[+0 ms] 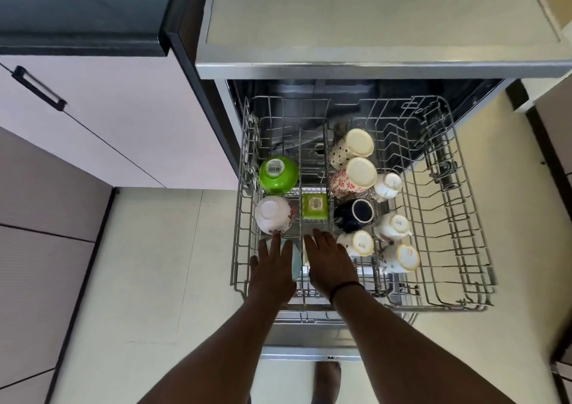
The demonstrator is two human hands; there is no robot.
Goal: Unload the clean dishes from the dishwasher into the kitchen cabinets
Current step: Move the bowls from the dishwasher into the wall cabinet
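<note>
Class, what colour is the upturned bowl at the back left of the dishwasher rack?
Bright green, with a white barcode sticker on its base; the head view shows it.

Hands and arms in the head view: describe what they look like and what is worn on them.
Both forearms are bare, with no sleeves in view. The right hand has a thin dark band around its wrist. The left hand shows no band, watch or glove. No rings can be made out on either hand.

A dishwasher rack stands pulled out below the surface. Bowls sit at its left, a small container in the middle, upturned mugs just right of it. Both hands, left and right, reach into the rack's near-left corner. Cabinets stand left.
</note>
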